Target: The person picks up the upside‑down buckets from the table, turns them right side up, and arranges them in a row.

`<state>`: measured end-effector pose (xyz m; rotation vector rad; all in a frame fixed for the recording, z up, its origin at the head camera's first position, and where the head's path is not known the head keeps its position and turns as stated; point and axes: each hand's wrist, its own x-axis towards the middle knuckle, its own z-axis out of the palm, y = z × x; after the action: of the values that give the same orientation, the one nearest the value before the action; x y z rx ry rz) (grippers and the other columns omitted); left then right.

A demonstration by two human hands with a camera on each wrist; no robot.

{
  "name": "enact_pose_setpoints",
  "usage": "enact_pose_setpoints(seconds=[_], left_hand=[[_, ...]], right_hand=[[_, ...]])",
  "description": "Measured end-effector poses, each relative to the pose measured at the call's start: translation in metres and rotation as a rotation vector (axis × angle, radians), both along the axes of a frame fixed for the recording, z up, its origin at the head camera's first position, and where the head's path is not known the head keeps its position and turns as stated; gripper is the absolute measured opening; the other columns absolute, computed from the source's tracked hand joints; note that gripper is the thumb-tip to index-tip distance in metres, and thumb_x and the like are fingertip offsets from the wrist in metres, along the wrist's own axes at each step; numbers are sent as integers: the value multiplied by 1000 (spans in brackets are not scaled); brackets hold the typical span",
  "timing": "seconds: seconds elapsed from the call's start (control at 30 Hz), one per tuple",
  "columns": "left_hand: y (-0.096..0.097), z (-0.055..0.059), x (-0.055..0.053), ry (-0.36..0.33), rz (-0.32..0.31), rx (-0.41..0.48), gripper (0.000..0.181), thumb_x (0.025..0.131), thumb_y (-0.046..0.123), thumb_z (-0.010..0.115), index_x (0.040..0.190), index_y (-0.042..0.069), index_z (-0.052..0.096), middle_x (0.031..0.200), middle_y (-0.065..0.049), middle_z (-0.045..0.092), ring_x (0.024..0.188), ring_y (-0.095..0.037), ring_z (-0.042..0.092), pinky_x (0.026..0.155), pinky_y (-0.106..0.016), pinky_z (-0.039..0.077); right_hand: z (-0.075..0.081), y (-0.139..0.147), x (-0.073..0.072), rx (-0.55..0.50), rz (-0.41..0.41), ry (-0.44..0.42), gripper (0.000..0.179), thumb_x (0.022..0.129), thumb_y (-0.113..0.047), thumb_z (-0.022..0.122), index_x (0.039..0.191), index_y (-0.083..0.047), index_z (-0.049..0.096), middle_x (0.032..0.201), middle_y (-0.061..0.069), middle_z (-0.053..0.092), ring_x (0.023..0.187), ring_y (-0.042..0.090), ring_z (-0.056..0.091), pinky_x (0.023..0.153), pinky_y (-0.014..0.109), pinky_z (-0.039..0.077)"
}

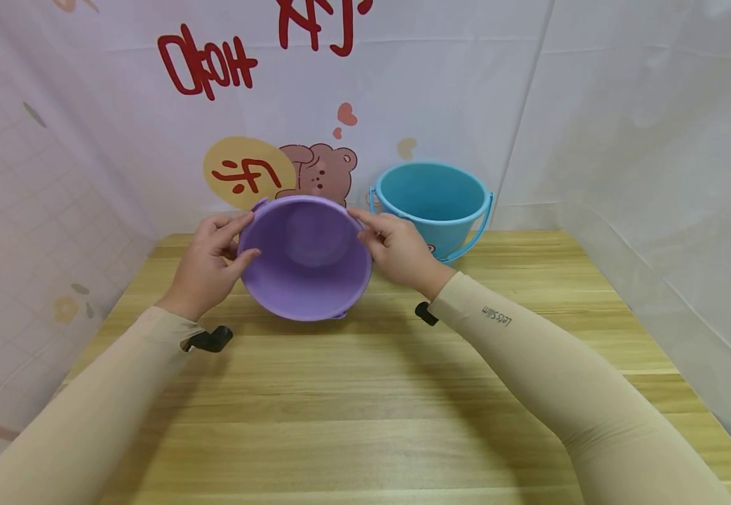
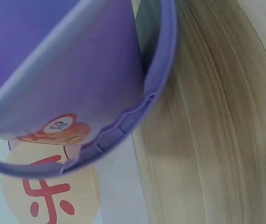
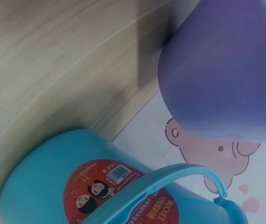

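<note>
A purple bucket [image 1: 305, 280] is tilted in the head view, its open mouth facing the camera and its inside bare. My left hand [image 1: 204, 263] grips the rim on the left side, thumb at the mouth's edge and fingers behind. On the opposite side, my right hand [image 1: 400, 249] pinches the rim near the top right. The left wrist view shows the bucket's ridged purple handle [image 2: 109, 140] hanging away from the wall, beside a red label [image 2: 58, 128]. Smooth purple wall [image 3: 221, 79] fills the upper right of the right wrist view.
A blue bucket [image 1: 444, 235] stands upright at the back of the wooden table [image 1: 340, 421], just beyond my right hand. Its handle [image 3: 184, 171] hangs down along a red label [image 3: 84, 182]. White printed cloth [image 1: 441, 84] hangs behind and at both sides.
</note>
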<state>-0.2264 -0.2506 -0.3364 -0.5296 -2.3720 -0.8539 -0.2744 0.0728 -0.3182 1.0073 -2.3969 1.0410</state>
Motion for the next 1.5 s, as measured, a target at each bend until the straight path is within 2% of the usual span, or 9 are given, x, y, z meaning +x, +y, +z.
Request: enact_pose_setpoints(seconds=[0.27, 0.47, 0.63, 0.8, 0.97, 1.1, 1.3, 1.5], left_hand=[[-1, 3, -2, -2, 42, -32, 59, 86, 17, 65, 136, 38, 44, 92, -4, 53, 71, -11, 44, 52, -14, 39], [2, 9, -7, 50, 52, -14, 50, 87, 16, 62, 133, 32, 49, 92, -3, 55, 71, -10, 40, 53, -16, 33], [3, 13, -10, 42, 59, -2, 49, 87, 15, 61, 132, 31, 51, 86, -3, 54, 71, -10, 41, 52, -15, 34], [1, 15, -14, 22, 92, 8, 49, 87, 16, 60, 132, 33, 50, 80, -2, 52, 70, -9, 41, 50, -14, 35], [-1, 17, -15, 3, 119, 13, 48, 88, 17, 60, 132, 32, 51, 80, -3, 52, 72, -9, 42, 51, -14, 36], [-1, 17, -14, -23, 116, 19, 49, 89, 18, 59, 134, 33, 49, 85, -4, 53, 72, -10, 45, 52, -12, 39], [-4, 12, -11, -91, 67, 53, 56, 89, 22, 60, 138, 38, 40, 100, -5, 50, 70, -13, 51, 52, -14, 46], [-7, 2, -7, -113, 24, 89, 62, 87, 24, 64, 140, 37, 37, 104, -2, 50, 66, -13, 53, 50, -16, 46]], right_hand=[[3, -2, 1, -51, -36, -40, 40, 92, -16, 55, 130, -29, 54, 83, -4, 64, 63, 9, 51, 57, 24, 46], [4, -2, -1, -61, -48, -86, 40, 93, -20, 56, 132, -30, 52, 80, -9, 61, 68, 9, 53, 61, 24, 47], [2, 0, -1, -36, -16, -124, 47, 93, -19, 56, 138, -27, 45, 81, -4, 58, 65, 10, 52, 60, 24, 47], [-2, 2, 1, -8, 52, -218, 60, 92, -20, 57, 146, -28, 30, 78, 0, 59, 58, 11, 55, 53, 26, 48], [-4, 1, 3, -6, 100, -279, 67, 92, -19, 57, 148, -30, 22, 74, 0, 64, 56, 15, 58, 53, 28, 50], [-4, 0, 3, -9, 79, -293, 66, 92, -19, 57, 147, -32, 22, 73, -1, 64, 57, 16, 61, 52, 28, 51], [-3, -1, 2, -25, 53, -321, 66, 92, -19, 57, 147, -36, 22, 75, -2, 64, 57, 11, 64, 53, 27, 53], [0, -1, -2, -67, 28, -366, 65, 93, -21, 56, 146, -37, 23, 75, -3, 66, 55, 11, 65, 50, 31, 51]])
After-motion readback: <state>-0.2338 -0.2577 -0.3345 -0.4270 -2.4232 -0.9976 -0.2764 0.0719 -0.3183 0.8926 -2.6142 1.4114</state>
